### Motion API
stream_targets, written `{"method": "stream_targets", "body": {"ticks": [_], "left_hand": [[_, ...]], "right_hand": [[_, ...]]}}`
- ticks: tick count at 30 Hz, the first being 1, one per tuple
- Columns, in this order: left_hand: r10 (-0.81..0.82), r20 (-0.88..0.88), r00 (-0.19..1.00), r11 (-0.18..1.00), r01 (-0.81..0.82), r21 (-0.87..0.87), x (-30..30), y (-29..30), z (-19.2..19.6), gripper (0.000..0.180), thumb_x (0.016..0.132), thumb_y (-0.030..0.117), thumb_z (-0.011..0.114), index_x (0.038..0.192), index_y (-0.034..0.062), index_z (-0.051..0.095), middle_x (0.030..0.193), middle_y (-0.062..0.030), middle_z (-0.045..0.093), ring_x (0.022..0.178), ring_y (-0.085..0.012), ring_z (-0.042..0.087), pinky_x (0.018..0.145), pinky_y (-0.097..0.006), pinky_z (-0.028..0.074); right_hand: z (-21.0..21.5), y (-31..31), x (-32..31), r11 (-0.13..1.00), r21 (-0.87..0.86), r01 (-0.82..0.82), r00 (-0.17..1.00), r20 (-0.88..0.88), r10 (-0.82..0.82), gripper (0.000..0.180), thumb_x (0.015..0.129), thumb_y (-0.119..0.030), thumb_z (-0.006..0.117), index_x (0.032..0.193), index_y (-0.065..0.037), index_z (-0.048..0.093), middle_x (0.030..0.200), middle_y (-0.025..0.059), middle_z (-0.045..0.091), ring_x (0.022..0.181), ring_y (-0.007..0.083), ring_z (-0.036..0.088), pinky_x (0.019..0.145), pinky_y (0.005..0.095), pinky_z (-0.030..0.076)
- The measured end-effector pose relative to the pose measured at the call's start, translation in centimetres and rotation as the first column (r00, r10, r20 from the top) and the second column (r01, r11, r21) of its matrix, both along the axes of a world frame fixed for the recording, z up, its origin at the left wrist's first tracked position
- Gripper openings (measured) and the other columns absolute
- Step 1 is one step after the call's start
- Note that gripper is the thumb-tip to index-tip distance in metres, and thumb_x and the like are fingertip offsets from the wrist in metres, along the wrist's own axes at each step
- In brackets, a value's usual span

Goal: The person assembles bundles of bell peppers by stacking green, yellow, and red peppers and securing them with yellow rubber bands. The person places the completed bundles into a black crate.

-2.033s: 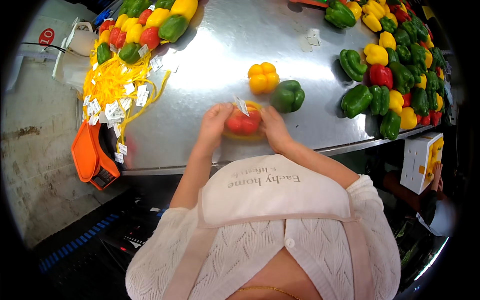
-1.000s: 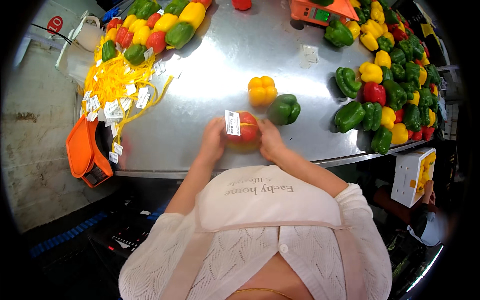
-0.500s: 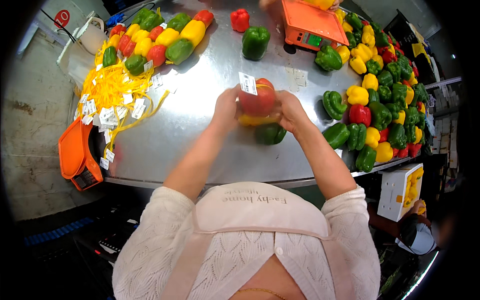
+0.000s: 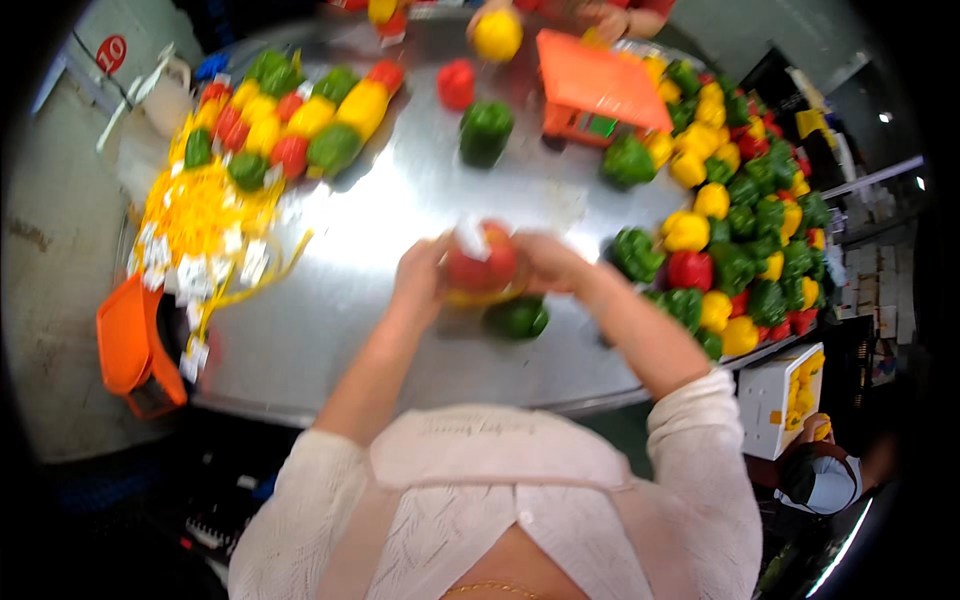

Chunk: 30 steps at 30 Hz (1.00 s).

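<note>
In front of me, above the metal table (image 4: pixel 380 350), a red bell pepper (image 4: pixel 490 268) with a white tag on top is held between my two hands. My left hand (image 4: pixel 422 278) curls round its left side, and my right hand (image 4: pixel 548 262) grips its right side. Just under the red pepper shows part of a yellow bell pepper (image 4: pixel 478 299). A green bell pepper (image 4: pixel 518 318) sits below that one; whether it touches the others is hard to tell. The picture is blurred, so the fingertips and tag details are unclear.
Tagged peppers (image 4: pixel 265 135) lie at the far left, beside heaped yellow straps (image 4: pixel 205 215) with white labels. An orange scale (image 4: pixel 600 90) stands at the back. Loose peppers (image 4: pixel 745 220) pile up on the right. Across the table, a co-worker's hand (image 4: pixel 490 12) holds a yellow pepper (image 4: pixel 497 38).
My view has shifted, so the tabletop things appear lower and further left. Both hands still grip the red pepper. The co-worker's hand with a yellow pepper now shows left of the scale.
</note>
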<state>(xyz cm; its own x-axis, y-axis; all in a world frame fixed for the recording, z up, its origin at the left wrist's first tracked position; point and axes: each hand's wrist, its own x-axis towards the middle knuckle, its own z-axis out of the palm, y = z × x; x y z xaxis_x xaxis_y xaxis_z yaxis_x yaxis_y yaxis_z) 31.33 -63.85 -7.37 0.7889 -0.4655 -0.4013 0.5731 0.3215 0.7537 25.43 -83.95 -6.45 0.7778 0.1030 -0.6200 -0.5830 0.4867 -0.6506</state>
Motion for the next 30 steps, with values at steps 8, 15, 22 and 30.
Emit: {"method": "stream_targets", "body": {"ticks": [8,15,22,30], "left_hand": [[-0.051,0.009,0.999,0.997,0.05,0.051,0.2,0.1,-0.4,0.021,0.1,0.027,0.055,0.081,0.0169,0.051,0.068,0.0032,0.054,0.047,-0.0075,0.044,0.039,-0.025,0.028],[0.013,-0.023,1.0,1.0,-0.013,-0.001,-0.4,0.2,0.7,0.018,0.101,0.024,0.055,0.085,0.0161,0.051,0.069,0.0032,0.055,0.045,-0.006,0.041,0.039,-0.023,0.026],[0.049,0.048,0.998,0.999,-0.047,-0.025,-0.8,0.6,-1.2,0.017,0.101,0.024,0.055,0.094,0.0085,0.054,0.083,-0.002,0.058,0.066,-0.0101,0.053,0.055,-0.026,0.041],[0.1,-0.071,0.992,0.995,-0.098,0.02,-1.7,-0.2,-1.5,0.014,0.103,0.026,0.054,0.101,0.0128,0.055,0.083,0.001,0.061,0.053,-0.0058,0.048,0.041,-0.02,0.034]], "right_hand": [[-0.5,-1.7,1.0,0.982,0.162,-0.094,0.963,-0.234,0.13,0.018,0.097,-0.018,0.05,0.083,-0.009,0.056,0.066,0.0038,0.056,0.06,0.0217,0.058,0.061,0.0368,0.051],[0.2,-1.3,2.3,0.974,0.063,-0.217,0.955,-0.194,0.225,0.025,0.096,-0.019,0.049,0.072,-0.014,0.05,0.061,-0.0019,0.044,0.052,0.0158,0.043,0.061,0.0327,0.045],[-1.4,-0.9,2.5,0.984,0.055,-0.168,0.976,-0.131,0.174,0.031,0.096,-0.02,0.05,0.066,-0.017,0.044,0.058,-0.0046,0.038,0.052,0.0141,0.041,0.06,0.033,0.041],[-4.7,-0.6,1.1,0.997,0.046,-0.064,0.993,-0.091,0.068,0.016,0.097,-0.021,0.056,0.088,-0.011,0.065,0.082,0.0021,0.064,0.075,0.0184,0.062,0.077,0.035,0.052]]}}
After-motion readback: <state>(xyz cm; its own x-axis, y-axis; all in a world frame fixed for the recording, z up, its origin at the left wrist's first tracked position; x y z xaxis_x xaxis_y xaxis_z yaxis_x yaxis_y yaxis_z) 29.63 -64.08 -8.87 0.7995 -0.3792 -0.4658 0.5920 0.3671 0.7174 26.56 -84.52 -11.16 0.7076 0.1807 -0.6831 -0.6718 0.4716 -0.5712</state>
